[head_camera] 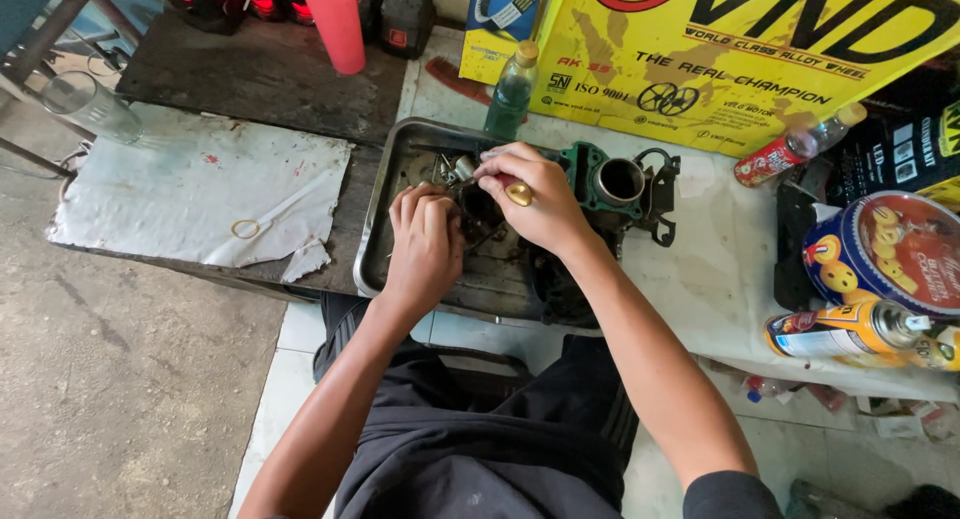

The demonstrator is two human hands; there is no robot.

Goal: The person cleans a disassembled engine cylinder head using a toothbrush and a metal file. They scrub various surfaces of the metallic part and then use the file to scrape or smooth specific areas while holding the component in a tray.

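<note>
So my right hand (535, 199) is curled tight around a screwdriver (512, 189). All you really see of it is the red grip and the amber butt end poking out by my thumb, and the shaft runs away from that end toward my left, down into the dark part (480, 211) sitting right under my fingertips. My left hand (425, 241) is just beside it on the left, fingers bent down and pressed onto that same part to steady it, though I can't tell if they're actually wrapped around anything or only resting on top. The part sits between both hands, touching both, so neither hand is really nearer. It all sits in the greasy metal tray (385, 229). Just past my right knuckles, still in the tray, is the green engine cylinder (620, 184) with its bore facing up. Beyond my fingers at the tray's far edge stands a green bottle (512, 94), and well off to my right there's a round tin (890, 254) and a spray can (850, 331).
</note>
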